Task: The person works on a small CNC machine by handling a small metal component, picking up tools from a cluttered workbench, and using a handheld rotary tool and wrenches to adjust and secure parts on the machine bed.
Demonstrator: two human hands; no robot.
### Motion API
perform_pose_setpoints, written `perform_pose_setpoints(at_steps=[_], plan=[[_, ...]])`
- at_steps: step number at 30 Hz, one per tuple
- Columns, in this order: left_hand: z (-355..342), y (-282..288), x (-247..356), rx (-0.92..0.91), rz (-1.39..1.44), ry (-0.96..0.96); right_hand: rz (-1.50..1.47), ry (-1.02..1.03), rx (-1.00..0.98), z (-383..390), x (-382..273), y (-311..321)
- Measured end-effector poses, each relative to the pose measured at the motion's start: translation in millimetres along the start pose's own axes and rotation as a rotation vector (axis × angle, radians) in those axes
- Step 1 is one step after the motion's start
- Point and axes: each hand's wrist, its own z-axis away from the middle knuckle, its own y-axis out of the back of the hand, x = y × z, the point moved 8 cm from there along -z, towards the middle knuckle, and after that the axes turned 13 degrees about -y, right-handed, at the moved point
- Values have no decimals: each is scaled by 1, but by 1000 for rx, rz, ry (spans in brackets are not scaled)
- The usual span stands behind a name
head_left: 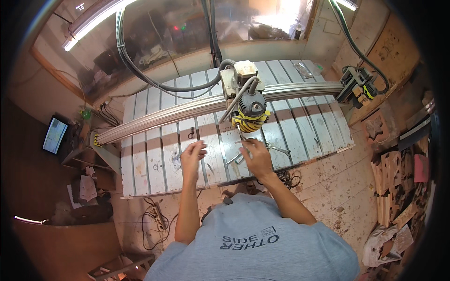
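The yellow-and-black spindle (251, 114) hung above the slotted bed (156, 180). The right hand (258, 159) bent at its lower end, pinching or not I couldn't tell; the left hand (191, 159) hovered half-spread. A wrench (280, 150) lay near the front edge. A monitor (55, 135) stood past the left edge, wood pieces (386, 171) past the right.

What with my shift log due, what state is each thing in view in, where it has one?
Yellow-and-black motor: mounted on the rail, above the table; running or not, unclear.
Left hand: fingers half curled, nothing visible in it.
Right hand: fingers bent at the motor's lower end; grip unclear.
Wrench: lying on the table.
Monitor: lit.
Tube lights: lit.
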Motion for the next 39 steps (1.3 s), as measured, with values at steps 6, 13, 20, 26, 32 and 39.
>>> perform_pose_setpoints(at_steps=[6,13,20,26,32,39], plan=[[5,-131,51,-394,83,-75,93,64,119,-30,12,48],[12,-153,46,-342,319,171,240,243,272,-53,-30,99],[16,-157,41,-365,527,306,334,280,102,-66,-47,108],[16,-168,28,-471,939,393,61,451,381,-56,-139,127],[22,-189,18,-680,1438,429,-412,507,-146,-18,-159,48],[26,-134,-7,-471,737,331,-884,-528,-414,-5,-31,-5]])
